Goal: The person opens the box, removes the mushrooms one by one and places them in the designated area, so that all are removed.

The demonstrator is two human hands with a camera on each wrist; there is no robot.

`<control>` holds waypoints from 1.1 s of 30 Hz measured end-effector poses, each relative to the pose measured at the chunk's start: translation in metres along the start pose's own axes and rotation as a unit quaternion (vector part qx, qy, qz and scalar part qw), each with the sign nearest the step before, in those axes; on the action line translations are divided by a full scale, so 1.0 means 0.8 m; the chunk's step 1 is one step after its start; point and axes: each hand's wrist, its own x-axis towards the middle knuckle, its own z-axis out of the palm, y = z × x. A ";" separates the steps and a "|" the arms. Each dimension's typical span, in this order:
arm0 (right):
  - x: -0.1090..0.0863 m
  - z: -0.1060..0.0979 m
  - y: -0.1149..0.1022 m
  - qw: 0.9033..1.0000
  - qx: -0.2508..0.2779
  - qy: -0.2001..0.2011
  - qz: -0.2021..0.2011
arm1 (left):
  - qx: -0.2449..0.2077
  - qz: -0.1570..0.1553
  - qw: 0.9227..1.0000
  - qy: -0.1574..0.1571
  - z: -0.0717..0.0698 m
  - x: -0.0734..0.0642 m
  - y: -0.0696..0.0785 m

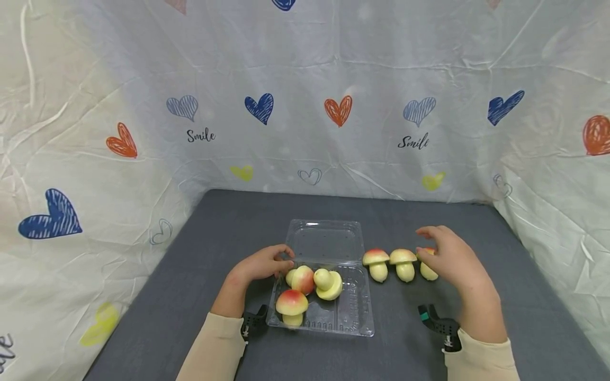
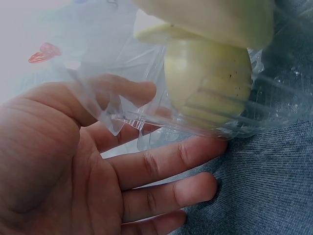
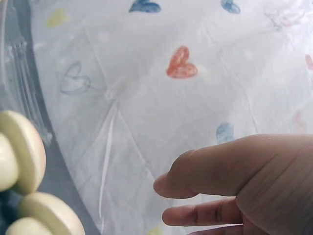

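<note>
A clear plastic clamshell box point(image 1: 352, 317) lies with its lid point(image 1: 325, 241) folded back. Inside its left half are three toy mushrooms: one with its stem up point(image 1: 329, 286), one on its side point(image 1: 303, 279) and one near the front point(image 1: 292, 303). My left hand point(image 1: 264, 263) is at the box's left edge, its fingers loosely extended beside the plastic wall. Right of the box, two more mushrooms point(image 1: 376, 264) point(image 1: 404, 264) lie in a row with a third mushroom point(image 1: 429, 271). My right hand point(image 1: 448, 256) hovers over that third one, partly covering it, thumb and fingers apart and holding nothing.
A dark grey cloth point(image 1: 248, 217) covers the table. White sheeting point(image 1: 305, 143) printed with hearts rises behind and at both sides. Each wrist wears a black strap, such as the right strap point(image 1: 440, 325).
</note>
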 end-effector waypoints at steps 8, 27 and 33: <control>-0.004 0.008 -0.039 0.999 -0.008 0.005 -0.037 | -0.002 0.001 1.000 -0.002 0.000 0.001 -0.002; -0.004 0.042 -0.076 0.993 -0.034 0.020 -0.113 | -0.003 -0.002 1.000 -0.003 -0.001 -0.001 0.003; -0.004 0.054 -0.086 0.989 -0.039 0.021 -0.138 | -0.006 0.000 1.000 -0.004 -0.002 0.000 0.002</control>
